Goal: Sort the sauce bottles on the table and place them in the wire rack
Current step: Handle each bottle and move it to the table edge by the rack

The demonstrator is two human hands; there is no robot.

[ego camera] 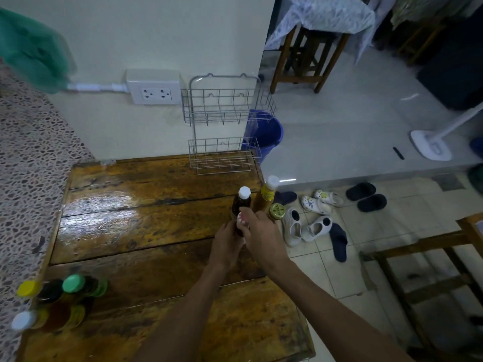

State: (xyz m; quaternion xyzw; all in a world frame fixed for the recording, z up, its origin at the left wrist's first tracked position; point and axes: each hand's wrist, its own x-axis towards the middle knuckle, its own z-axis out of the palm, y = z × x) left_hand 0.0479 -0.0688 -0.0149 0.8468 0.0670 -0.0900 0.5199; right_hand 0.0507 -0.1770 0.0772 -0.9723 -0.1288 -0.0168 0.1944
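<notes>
Both hands' fingers [241, 220] clamp dark bottle [241, 202] near table's [130, 226] right edge.

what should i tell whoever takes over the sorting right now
Left hand and right hand both grip the dark bottle at the table's right edge. Two more bottles stand beside it: a tall amber bottle and a gold-lid bottle. The bottle cluster waits at the near-left corner. The wire rack is empty on both shelves. Nothing is placed yet; every bottle remains.
</notes>
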